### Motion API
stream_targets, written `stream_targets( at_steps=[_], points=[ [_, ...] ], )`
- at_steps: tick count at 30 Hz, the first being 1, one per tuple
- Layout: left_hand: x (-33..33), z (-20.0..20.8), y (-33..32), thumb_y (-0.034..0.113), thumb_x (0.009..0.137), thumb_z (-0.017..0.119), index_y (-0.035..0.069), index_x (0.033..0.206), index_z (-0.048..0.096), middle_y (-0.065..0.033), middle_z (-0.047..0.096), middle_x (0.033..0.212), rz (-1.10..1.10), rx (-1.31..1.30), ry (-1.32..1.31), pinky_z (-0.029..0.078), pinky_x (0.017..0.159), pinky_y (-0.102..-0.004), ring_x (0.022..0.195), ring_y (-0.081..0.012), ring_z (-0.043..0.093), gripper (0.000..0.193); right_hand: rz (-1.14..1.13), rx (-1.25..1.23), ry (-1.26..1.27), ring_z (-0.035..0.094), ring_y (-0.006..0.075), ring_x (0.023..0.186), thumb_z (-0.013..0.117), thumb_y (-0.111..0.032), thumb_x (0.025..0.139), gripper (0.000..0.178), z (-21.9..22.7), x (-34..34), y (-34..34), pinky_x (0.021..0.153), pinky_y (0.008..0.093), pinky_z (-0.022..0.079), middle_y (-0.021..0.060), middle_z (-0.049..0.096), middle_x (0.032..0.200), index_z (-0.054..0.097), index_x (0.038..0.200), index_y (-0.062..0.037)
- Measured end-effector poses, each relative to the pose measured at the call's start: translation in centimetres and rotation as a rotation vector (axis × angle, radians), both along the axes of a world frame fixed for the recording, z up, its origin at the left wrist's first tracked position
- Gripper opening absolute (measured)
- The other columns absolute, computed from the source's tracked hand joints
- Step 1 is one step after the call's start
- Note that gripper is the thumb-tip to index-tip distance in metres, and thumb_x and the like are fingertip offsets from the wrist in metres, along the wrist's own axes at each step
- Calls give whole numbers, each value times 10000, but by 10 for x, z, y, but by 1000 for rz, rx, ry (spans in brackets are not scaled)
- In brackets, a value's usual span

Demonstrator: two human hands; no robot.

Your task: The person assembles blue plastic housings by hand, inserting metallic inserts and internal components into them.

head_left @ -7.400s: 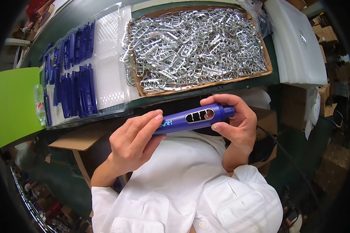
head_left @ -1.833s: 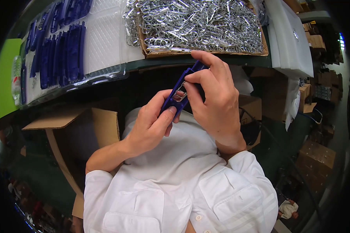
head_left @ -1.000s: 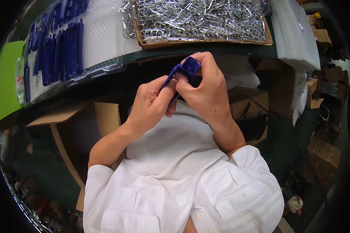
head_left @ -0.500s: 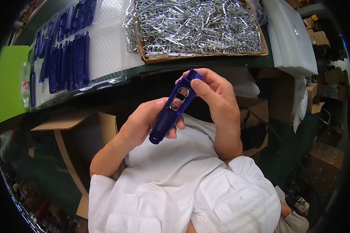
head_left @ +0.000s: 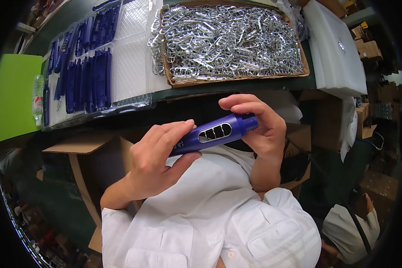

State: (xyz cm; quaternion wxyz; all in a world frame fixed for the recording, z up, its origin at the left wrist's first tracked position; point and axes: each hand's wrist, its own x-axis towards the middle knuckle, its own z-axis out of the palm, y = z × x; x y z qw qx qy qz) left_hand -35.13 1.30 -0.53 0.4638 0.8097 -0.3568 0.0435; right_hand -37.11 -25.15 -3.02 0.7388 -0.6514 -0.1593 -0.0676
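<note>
A shiny blue-purple plastic housing, long and rounded, is tilted slightly up to the right in front of my chest. Set in its upward face is an oval window with a silver frame and several dark slots. My left hand is closed round the wider left end, thumb along the near side, partly covering pale markings. Round the narrow stepped right end curves my right hand. Its upper fingers arch above the housing, while the lower part of the hand supports the end; the thumb's contact is partly hidden.
Beyond my hands, a cardboard tray heaped with silver metal frames rests on the bench. Blue plastic parts lie in rows in a clear tray. White foam sheets stand at right; an open carton is below left.
The housing has been turned over and swung from steep to nearly level, its smooth outer face now upward. My left hand now covers its left end, and my right-hand fingers have lifted off its top.
</note>
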Motion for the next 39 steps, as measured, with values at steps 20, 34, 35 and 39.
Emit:
stream_targets(
  at_steps=[20, 34, 35, 39],
  points=[
    [22, 1, -13, 97, 731, 938, 11, 1282, 682, -158, 755, 1163, 6, 70, -4, 612, 759, -346, 923, -284, 745, 613, -136, -78, -19, 728, 289, 1129, 614, 237, 701, 504, -19, 21, -9, 936, 347, 576, 208, 734, 1228, 712, 1151, 32],
    [26, -3, -17, 93, 745, 938, 9, 1251, 680, -169, 759, 1169, -11, 65, 40, 618, 751, -338, 914, -283, 752, 575, -152, -126, 12, 752, 290, 1082, 623, 219, 706, 479, -28, 22, -15, 916, 351, 592, 191, 758, 1163, 729, 1133, 32],
    [26, -2, -17, 90, 746, 936, 11, 1249, 679, -164, 760, 1174, -13, 68, 45, 616, 749, -335, 917, -280, 752, 570, -155, -126, 15, 753, 291, 1080, 624, 219, 705, 479, -28, 22, -15, 915, 350, 592, 191, 758, 1161, 730, 1132, 32],
    [28, -4, -17, 76, 750, 927, 22, 1249, 676, -149, 761, 1182, -14, 69, 46, 610, 742, -326, 926, -272, 749, 561, -159, -106, 31, 754, 291, 1070, 627, 217, 696, 481, -26, 22, -13, 906, 346, 592, 191, 759, 1158, 734, 1126, 33]
  ],
)
